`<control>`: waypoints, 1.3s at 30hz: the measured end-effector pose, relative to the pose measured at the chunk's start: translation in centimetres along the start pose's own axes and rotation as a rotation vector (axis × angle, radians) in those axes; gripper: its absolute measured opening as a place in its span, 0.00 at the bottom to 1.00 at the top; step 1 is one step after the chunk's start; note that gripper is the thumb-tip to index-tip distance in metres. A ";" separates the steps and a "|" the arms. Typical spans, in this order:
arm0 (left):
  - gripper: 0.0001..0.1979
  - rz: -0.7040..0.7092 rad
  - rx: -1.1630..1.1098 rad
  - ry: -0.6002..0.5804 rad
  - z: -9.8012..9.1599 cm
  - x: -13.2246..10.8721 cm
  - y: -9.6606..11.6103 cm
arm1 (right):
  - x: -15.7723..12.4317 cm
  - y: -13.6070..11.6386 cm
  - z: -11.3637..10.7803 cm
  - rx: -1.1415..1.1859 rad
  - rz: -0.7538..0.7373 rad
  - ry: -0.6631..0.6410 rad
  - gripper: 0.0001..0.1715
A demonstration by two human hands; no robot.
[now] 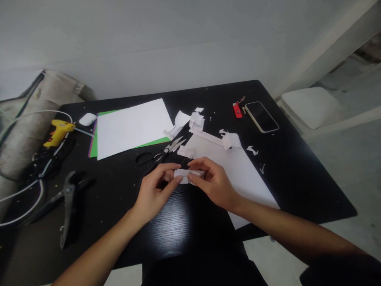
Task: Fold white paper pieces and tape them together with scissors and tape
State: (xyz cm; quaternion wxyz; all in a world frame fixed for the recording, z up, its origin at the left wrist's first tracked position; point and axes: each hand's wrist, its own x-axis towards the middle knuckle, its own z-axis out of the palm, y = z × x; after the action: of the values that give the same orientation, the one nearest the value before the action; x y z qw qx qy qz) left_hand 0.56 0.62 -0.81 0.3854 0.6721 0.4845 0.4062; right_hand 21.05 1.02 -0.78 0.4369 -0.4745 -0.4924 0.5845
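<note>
My left hand (156,190) and my right hand (212,183) meet above the black table (119,198), both pinching a small folded piece of white paper (183,175) between thumbs and fingertips. Just behind the hands lie black-handled scissors (160,153) with the blades apart. A large white sheet (238,171) lies under and to the right of my right hand. Several white paper scraps (196,121) are scattered beyond the scissors.
A white sheet (132,127) rests on green paper (94,145) at the back left. A yellow glue gun (58,133) with cable, a white earbud case (87,118) and pliers (69,198) are on the left. A phone (262,116) and red lighter (237,110) lie at the back right.
</note>
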 end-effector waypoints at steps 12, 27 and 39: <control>0.07 0.059 0.125 -0.010 -0.3 -0.1 0.2 | -0.1 -0.1 -0.1 0.034 0.035 -0.030 0.19; 0.22 0.132 0.335 0.040 -0.2 -0.5 -0.1 | 0.4 -0.1 -0.2 0.051 0.062 0.006 0.14; 0.22 0.255 0.502 0.024 0.1 -0.5 0.3 | 0.5 0.1 -0.1 0.054 0.064 -0.019 0.18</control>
State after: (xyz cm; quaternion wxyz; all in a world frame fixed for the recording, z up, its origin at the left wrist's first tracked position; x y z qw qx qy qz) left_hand 0.62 0.06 -0.70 0.1469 0.7972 0.4859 0.3268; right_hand 21.07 1.51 -0.90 0.4260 -0.4721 -0.4652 0.6158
